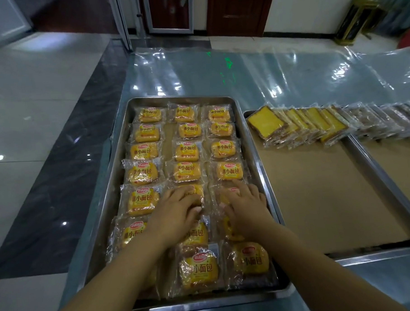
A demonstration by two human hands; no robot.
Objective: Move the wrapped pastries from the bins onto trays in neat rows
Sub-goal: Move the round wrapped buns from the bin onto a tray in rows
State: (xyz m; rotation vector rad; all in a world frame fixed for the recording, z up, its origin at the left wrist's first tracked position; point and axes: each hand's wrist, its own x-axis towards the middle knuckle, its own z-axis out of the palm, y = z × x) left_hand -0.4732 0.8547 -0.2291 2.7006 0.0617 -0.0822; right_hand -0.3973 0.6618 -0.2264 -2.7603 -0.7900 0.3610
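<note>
A steel tray (pixel 254 153) in front of me holds several yellow wrapped pastries (pixel 186 150) in three rows. My left hand (pixel 176 209) lies flat on a pastry in the middle row, fingers straight. My right hand (pixel 244 201) rests flat on a pastry in the right row, just beside the left hand. Both pastries are mostly hidden under my palms. No bin is in view.
A second tray (pixel 318 197), lined with brown paper, sits to the right with a leaning row of wrapped cake slices (pixel 303 125) along its far edge. A third tray's rim (pixel 385 175) shows further right. Clear plastic sheet (pixel 243 76) covers the table behind.
</note>
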